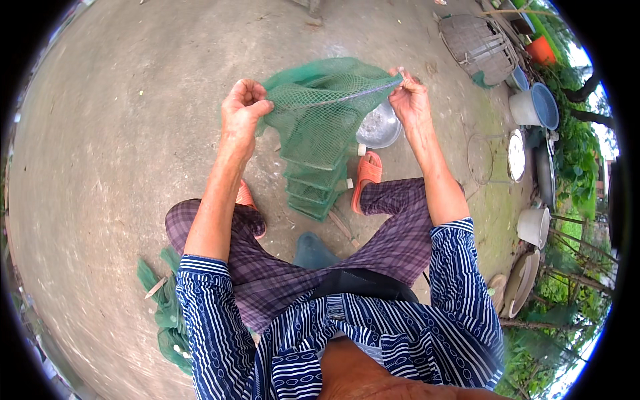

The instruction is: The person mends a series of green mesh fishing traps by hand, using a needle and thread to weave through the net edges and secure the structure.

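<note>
Between my two hands stretches a green mesh net [313, 127] with a pale seam or cord along its upper part. My left hand [245, 107] pinches its left edge between thumb and fingers. At the net's upper right corner, my right hand [410, 99] grips the end of the seam. Below, the net hangs in stacked, framed folds down to the ground between my feet. A round metal basin [381, 127] stands behind it near my right hand, partly hidden by the mesh. White pieces [361, 149] show at the net's right edge.
More green netting [170, 313] lies on the concrete by my left side. My feet wear orange sandals [369, 172]. Along the right stand a woven basket [477, 47], a white bucket [527, 109], a white tub [533, 227] and an orange container [541, 50], with plants behind.
</note>
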`<action>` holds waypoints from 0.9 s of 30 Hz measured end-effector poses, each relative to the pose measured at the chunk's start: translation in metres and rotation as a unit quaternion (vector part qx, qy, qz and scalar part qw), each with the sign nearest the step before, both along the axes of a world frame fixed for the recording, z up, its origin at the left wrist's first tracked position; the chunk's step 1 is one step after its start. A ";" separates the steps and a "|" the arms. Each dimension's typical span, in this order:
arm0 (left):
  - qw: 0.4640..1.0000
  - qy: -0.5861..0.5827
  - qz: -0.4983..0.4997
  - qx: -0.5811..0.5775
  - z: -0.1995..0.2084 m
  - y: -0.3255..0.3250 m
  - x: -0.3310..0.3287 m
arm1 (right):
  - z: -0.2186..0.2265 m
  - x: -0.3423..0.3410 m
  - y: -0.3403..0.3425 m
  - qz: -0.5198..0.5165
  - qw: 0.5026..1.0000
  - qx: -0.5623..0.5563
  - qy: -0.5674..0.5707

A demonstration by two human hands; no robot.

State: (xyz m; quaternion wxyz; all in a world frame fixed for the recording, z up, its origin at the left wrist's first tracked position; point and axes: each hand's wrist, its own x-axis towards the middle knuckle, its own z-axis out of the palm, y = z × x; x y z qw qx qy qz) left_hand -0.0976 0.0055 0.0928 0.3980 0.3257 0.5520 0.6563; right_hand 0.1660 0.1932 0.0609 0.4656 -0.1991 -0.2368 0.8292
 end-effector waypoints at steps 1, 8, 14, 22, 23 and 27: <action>1.000 0.001 0.002 0.000 0.001 0.000 -0.001 | 0.001 -0.002 -0.002 -0.008 1.000 -0.009 -0.003; 0.995 -0.017 0.046 -0.086 -0.002 0.008 -0.005 | 0.007 -0.007 -0.011 -0.028 0.998 -0.046 -0.011; 0.993 -0.038 0.070 -0.085 -0.010 0.012 -0.010 | 0.014 -0.017 -0.022 -0.110 0.990 -0.059 -0.071; 0.995 -0.072 0.046 -0.059 -0.012 0.010 -0.012 | 0.007 -0.010 -0.013 -0.072 0.993 -0.088 -0.030; 0.995 -0.069 0.045 -0.063 -0.010 0.009 -0.012 | 0.009 -0.010 -0.015 -0.077 0.992 -0.091 -0.031; 0.994 0.008 0.047 -0.094 -0.008 0.006 -0.010 | 0.014 -0.015 -0.021 -0.069 0.993 -0.091 -0.033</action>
